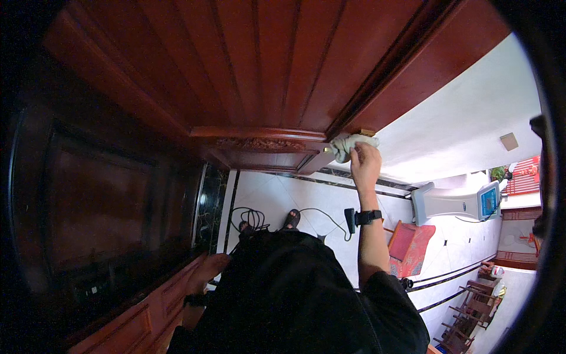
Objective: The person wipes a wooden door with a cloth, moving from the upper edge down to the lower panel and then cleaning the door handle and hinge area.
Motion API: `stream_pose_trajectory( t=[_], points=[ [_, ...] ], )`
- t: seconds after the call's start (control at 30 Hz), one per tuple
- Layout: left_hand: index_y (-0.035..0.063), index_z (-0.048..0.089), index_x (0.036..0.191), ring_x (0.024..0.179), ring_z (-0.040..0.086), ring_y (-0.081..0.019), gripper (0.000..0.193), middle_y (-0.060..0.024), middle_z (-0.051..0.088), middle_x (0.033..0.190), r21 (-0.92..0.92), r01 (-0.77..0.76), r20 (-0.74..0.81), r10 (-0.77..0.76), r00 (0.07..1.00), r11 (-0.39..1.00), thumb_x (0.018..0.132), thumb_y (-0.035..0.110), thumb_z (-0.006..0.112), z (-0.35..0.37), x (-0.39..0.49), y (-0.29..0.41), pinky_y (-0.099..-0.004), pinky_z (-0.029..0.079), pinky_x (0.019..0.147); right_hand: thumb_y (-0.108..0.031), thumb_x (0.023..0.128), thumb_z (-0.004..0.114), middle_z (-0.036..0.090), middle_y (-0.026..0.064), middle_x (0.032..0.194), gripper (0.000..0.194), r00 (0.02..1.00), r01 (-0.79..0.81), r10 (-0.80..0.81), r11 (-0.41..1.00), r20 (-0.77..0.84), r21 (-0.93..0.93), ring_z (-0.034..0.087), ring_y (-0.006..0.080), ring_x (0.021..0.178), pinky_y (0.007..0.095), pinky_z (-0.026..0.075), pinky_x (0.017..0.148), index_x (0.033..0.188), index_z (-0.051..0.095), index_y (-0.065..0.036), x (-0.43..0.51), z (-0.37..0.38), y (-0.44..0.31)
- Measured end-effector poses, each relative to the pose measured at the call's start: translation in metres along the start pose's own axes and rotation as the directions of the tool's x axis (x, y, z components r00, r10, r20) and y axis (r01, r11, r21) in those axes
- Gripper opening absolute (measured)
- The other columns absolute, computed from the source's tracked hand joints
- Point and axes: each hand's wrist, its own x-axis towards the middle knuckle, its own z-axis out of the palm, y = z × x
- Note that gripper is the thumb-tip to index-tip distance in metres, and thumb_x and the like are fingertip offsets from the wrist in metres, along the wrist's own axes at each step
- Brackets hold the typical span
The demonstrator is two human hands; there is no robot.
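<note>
My right hand [366,163] holds a crumpled pale cloth [346,148] against the edge of a dark red wooden door [283,79], where brass-coloured hardware shows beside the cloth. The door has vertical grooves and a carved moulding. My left hand [211,267] is low at my left side, next to my dark clothing; its fingers are partly hidden, and I cannot tell whether it holds anything. A dark band is on each wrist.
A black cable [252,217] lies in loops by my feet on the white tiled floor. A red patterned cloth-covered piece [411,248], a grey-white machine with a blue panel [455,203] and wooden chairs [471,309] stand to the right. Glossy dark panelling [101,190] is at left.
</note>
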Motion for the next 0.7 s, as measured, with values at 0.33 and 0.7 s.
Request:
stream_pose_trajectory(
  t=[0.33,0.7],
  points=[
    [0.0019,0.063,0.126,0.090,0.063,-0.0090,0.025,-0.0033,0.069,0.109,0.073,0.085,-0.037,-0.083,0.996,0.994,0.101,0.001,0.063,0.000,-0.006,-0.006,-0.0217,0.048,0.075,-0.006,0.091,0.070,0.074,0.0176,0.101,0.019,0.940,-0.141,0.130,0.990,0.314,0.010,0.069,0.0367,0.085,0.0413,0.055,0.079,0.109,0.072,0.000,-0.080,-0.044,-0.016],
    [0.0035,0.063,0.121,0.083,0.061,-0.0120,0.025,-0.0019,0.064,0.096,-0.060,0.042,-0.013,-0.042,0.999,0.997,0.096,0.003,0.067,-0.011,-0.021,0.000,-0.0268,0.052,0.072,0.002,0.089,0.072,0.075,0.0014,0.097,0.015,0.112,-0.809,0.096,0.587,0.989,0.035,0.065,0.0101,0.089,0.0263,0.052,0.081,0.104,0.073,0.003,-0.260,-0.137,-0.027]
  ],
)
